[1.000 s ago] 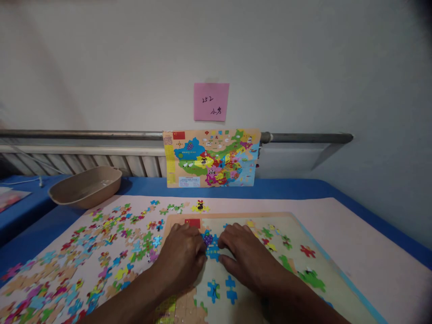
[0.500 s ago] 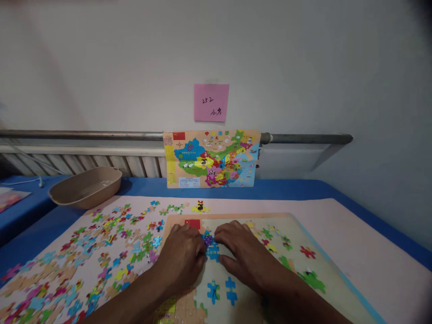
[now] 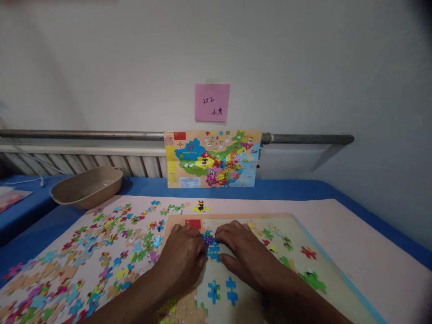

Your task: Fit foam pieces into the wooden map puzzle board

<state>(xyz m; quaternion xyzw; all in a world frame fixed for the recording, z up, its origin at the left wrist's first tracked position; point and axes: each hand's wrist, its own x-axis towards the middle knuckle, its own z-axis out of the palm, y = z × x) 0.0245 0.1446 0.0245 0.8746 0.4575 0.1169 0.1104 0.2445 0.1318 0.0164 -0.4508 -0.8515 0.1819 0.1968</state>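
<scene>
Joined blue puzzle pieces (image 3: 212,251) with purple grapes lie on the puzzle board (image 3: 232,218), between my two hands. My left hand (image 3: 184,252) is closed at their left edge, its fingers curled and the fingertips mostly hidden. From the other side, my right hand (image 3: 240,252) rests its fingertips against the right edge, with the thumb held apart from the fingers. Just below lie a loose blue-and-green piece (image 3: 213,292) and a joined blue pair (image 3: 231,290). A red flag section (image 3: 193,223) shows above my left hand; assembled tan pieces (image 3: 185,309) are beneath its wrist.
Many loose puzzle pieces (image 3: 111,238) spread over the pink sheet (image 3: 351,225) on the left. A red piece (image 3: 308,252) and a green cluster (image 3: 314,281) sit on the board's right. Behind are a tan basin (image 3: 87,186) and a map picture (image 3: 212,159) against the pipe.
Both hands stay around the blue grape pieces with hardly any movement. The whole view shifts very slightly.
</scene>
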